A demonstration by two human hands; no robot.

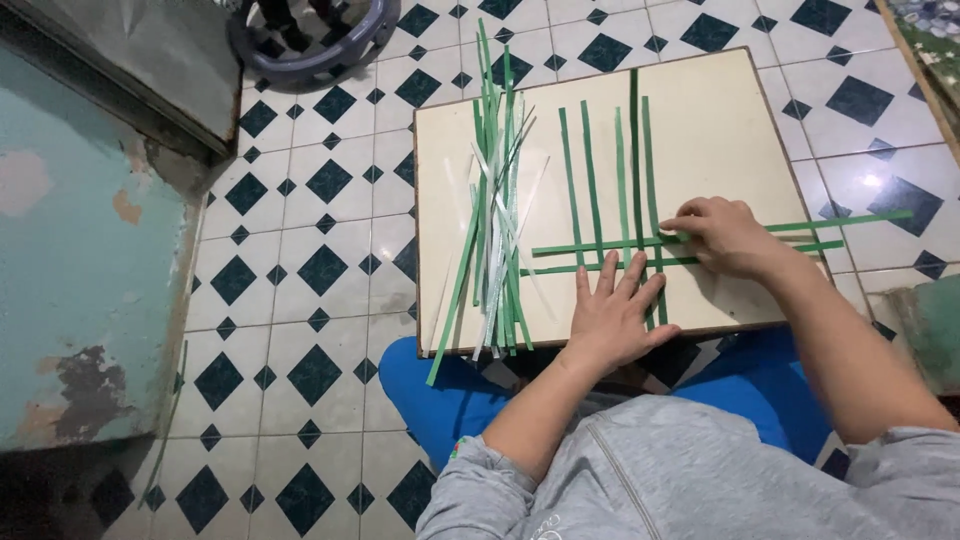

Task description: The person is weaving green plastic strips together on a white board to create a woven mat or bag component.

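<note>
The left hand (612, 312) lies flat, fingers spread, on the upright green strips (610, 180) at frame centre. The right hand (728, 236), fingers together, presses the crossing strips (800, 226). Spare strips (495, 210) lie left on the cream counter (720, 110), above the tiled floor (300, 260).

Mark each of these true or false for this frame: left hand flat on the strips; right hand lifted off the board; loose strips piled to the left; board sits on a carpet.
1. The left hand lies flat on the upright green strips. True.
2. The right hand is lifted off the board. False: it presses on the crosswise strips.
3. A loose pile of strips lies left of the woven ones. True.
4. The floor is carpet. False: it is a patterned tile floor.
</note>
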